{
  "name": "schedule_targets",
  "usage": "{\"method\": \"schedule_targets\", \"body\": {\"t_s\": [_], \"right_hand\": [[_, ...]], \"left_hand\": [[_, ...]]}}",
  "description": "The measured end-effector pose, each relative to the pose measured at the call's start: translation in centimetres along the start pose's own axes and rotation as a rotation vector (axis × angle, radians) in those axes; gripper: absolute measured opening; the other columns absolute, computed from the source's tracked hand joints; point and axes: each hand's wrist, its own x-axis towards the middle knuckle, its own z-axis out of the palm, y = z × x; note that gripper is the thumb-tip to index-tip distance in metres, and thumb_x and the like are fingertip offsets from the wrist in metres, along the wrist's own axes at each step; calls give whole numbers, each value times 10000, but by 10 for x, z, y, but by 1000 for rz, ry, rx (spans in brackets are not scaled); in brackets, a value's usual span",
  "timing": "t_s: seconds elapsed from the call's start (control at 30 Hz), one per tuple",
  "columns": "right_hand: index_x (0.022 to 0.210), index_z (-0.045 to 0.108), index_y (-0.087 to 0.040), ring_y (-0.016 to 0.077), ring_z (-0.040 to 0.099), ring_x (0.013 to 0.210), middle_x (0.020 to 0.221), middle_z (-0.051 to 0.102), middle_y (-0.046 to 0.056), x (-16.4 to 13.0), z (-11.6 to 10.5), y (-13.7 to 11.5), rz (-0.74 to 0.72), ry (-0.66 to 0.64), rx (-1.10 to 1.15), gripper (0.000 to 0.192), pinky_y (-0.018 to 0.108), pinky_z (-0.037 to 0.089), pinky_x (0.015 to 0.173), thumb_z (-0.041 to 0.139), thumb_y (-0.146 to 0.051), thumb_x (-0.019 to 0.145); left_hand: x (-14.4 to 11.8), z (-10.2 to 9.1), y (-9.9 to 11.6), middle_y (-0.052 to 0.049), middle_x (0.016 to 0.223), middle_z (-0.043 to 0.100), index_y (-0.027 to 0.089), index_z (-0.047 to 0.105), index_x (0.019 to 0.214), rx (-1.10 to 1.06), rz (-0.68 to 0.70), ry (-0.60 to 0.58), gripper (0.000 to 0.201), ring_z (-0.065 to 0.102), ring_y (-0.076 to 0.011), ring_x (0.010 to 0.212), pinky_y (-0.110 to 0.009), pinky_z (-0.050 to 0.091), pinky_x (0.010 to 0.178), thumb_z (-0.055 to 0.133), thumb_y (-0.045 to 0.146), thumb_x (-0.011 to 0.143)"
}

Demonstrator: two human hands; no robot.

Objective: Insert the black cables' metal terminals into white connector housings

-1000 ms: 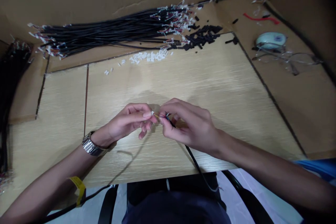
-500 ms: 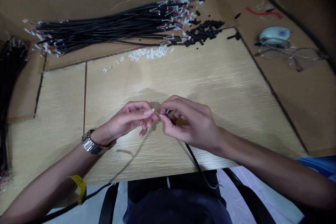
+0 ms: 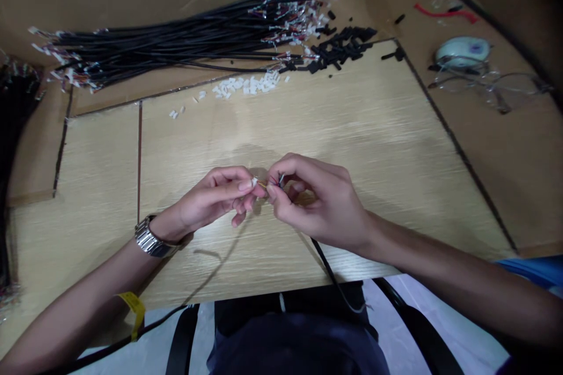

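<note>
Between thumb and index finger, my left hand (image 3: 229,190) pinches a small white connector (image 3: 254,181). A thin yellow wire (image 3: 261,185) runs from it toward the other hand. My right hand (image 3: 316,199) is closed on the thin coloured wires (image 3: 280,179) at the end of a black cable (image 3: 324,261). That cable hangs below the right palm and over the table's front edge; part of it is hidden by the hand. The two hands' fingertips nearly meet above the wooden tabletop (image 3: 352,129).
A bundle of black cables (image 3: 176,41) lies along the back, with white connectors (image 3: 246,85) and black sleeve pieces (image 3: 343,50) scattered beside it. More cables (image 3: 17,111) lie at the left. Glasses (image 3: 497,85), a pale mouse (image 3: 463,51) and a red strip (image 3: 446,13) rest at the right.
Both hands keep their grips, with only slight finger movement at the wires. The whole view has shifted a little.
</note>
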Motion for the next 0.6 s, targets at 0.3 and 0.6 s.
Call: {"method": "schedule_targets", "body": {"t_s": [0.3,0.6], "right_hand": [[847,569,-148,59,532,623,754,603,-11,-1,1,1,-8,20,18,83,158,418,493,609,-77,830],[842,564,-144,53,504,599,733,576,-15,0,0,0,-7,33,-7,70,146,407,473,614,-96,836]], "left_hand": [[0,-2,-2,-6,662,641,151,761,870,-5,25,-37,126,570,-69,550,-130,500,459,703,263,867],[0,-2,-2,-12,673,666,157,772,887,5,34,-48,126,580,-69,559,-127,504,471,715,266,860]]}}
